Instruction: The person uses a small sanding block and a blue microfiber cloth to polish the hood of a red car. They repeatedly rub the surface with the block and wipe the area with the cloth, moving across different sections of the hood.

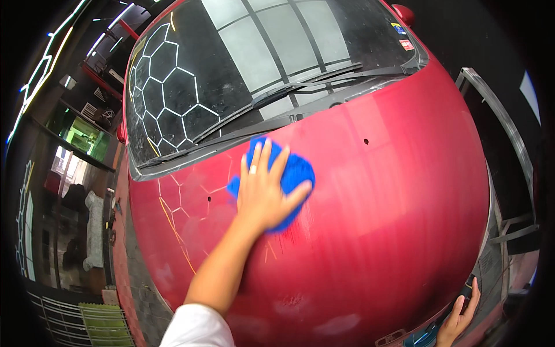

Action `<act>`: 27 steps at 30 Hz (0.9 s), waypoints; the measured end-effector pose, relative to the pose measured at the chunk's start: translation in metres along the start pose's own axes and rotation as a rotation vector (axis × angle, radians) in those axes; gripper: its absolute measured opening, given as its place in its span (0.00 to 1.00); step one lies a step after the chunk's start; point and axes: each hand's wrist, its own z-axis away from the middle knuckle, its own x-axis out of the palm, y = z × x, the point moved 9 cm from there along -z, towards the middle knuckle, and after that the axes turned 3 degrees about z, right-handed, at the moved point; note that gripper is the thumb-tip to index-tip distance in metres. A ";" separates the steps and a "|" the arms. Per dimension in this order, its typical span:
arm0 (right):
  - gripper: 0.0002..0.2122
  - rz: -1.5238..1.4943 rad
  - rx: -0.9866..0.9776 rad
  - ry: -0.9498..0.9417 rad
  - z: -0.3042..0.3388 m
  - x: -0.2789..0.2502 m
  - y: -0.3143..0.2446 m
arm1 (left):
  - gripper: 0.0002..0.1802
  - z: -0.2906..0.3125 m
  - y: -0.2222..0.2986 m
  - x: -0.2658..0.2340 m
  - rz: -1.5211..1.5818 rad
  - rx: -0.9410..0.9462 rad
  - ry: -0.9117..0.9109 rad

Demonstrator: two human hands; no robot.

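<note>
Wiper blades (300, 87) rest on the windshield (260, 52) reflecting hexagonal lights.

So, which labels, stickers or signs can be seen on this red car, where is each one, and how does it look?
Small rectangular sticker, yellow and blue: upper right corner of the dark glass windscreen.
Small rectangular sticker, red and white: just below the first one, same corner.
No packages, signs or screens show.
The left hand presses a blue fluffy cloth on the glossy red bonnet, away from both stickers.

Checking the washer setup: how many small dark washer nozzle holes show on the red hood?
2. One small dark hole sits on the upper hood below the wipers; the other lies left of the blue cloth. The cloth may hide more.
</note>
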 end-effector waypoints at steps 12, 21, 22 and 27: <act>0.24 -0.016 -0.097 -0.019 -0.004 0.015 -0.059 | 0.43 -0.042 0.201 0.089 0.248 0.687 -0.210; 0.26 0.078 -0.030 -0.016 0.020 -0.006 -0.057 | 0.29 0.057 0.210 0.064 0.697 0.910 -0.299; 0.27 0.086 -0.028 -0.011 0.024 -0.006 -0.053 | 0.28 0.057 0.198 0.058 0.687 0.917 -0.288; 0.28 0.078 -0.007 -0.038 0.039 -0.004 -0.051 | 0.17 -0.006 0.067 0.017 0.533 0.593 0.037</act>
